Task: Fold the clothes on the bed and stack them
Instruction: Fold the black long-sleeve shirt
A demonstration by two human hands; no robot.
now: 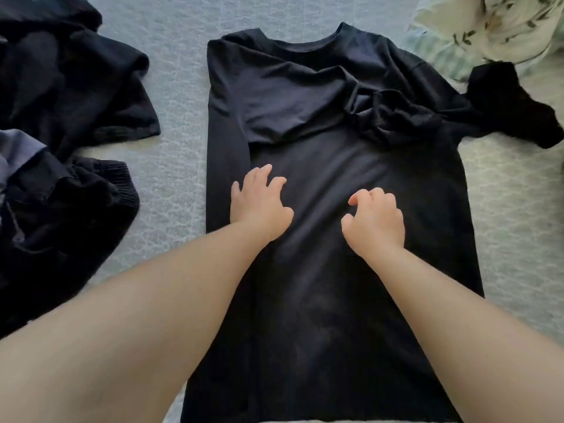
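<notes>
Near edge: the hem end of the black long-sleeved shirt (335, 184) ran out of view at the bottom of the frame, between the person's two bare forearms.
Left hand (259, 203): it lay over the shirt's middle, toward its left edge, fingers spread and slightly bent; its grip held nothing.
Right hand (374, 219): it sat just right of the left one over the same panel, fingers loosely curled with no cloth caught in them; whether it touched the fabric could not be told.
Task's thing: the shirt lay lengthwise on the bed (180, 123), collar at the far end, its body mostly flat.
Left sleeve (274, 111): already folded across the chest, with the left side turned in to a straight edge.
Right sleeve (503, 102): not yet folded; it bunched in a rumpled knot near the chest and trailed off to the right over the sheet.
Step in hand: judged as smoothing the body midway through folding this one shirt.
Next move: it would call for a hand to go far and right, take the loose sleeve, shake out the bunch and lay it across the chest, then turn in the right side to match.
Far left: a heap of dark clothes (61, 117) waited unfolded, well apart from the shirt; no stack showed.
Far right: a leaf-printed quilt (500, 22) filled the corner.
</notes>
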